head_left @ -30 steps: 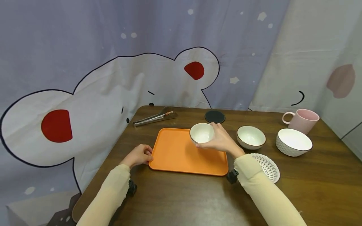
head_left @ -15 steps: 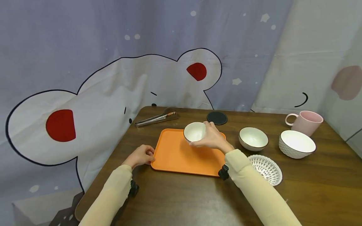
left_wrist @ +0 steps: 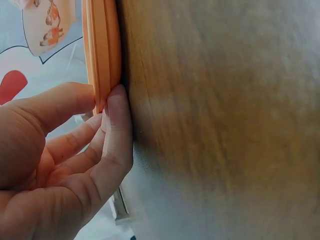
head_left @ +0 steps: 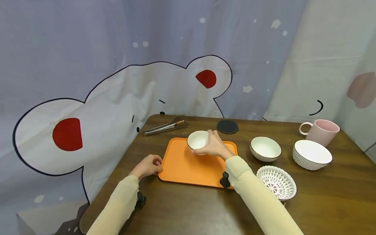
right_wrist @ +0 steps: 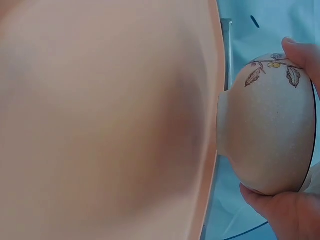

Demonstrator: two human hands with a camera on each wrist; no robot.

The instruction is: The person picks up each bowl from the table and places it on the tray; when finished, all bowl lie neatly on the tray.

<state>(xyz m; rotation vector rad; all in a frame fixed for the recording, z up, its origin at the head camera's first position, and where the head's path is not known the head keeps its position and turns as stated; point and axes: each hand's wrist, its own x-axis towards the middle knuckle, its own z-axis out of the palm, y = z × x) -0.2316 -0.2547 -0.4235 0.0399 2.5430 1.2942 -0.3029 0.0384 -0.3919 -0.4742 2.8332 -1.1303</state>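
My right hand (head_left: pixel 215 146) holds a small white bowl (head_left: pixel 196 140) with a dark rim, upright above the orange tray (head_left: pixel 183 171). In the right wrist view thumb and fingers grip opposite sides of this bowl (right_wrist: pixel 270 125), which has painted leaves on its outside; its shadow falls on the tray (right_wrist: pixel 120 125). At the tray's near left corner is my left hand (head_left: pixel 148 165). The left wrist view has that hand (left_wrist: pixel 75 145) pinching the tray rim (left_wrist: pixel 103 45), thumb on the upper side and a finger underneath.
Right of the tray are a second bowl (head_left: pixel 265 148), a white openwork basket (head_left: pixel 277 182), a textured white bowl (head_left: pixel 311 155) and a pink mug (head_left: pixel 322 132). Behind the tray lie metal tongs (head_left: pixel 164 128) and a dark round coaster (head_left: pixel 227 126). A patterned curtain (head_left: pixel 164 32) hangs behind the table.
My right hand has carried the bowl leftward over the tray and slightly lower towards it. The left hand stays on the tray corner. The head view has shifted slightly.
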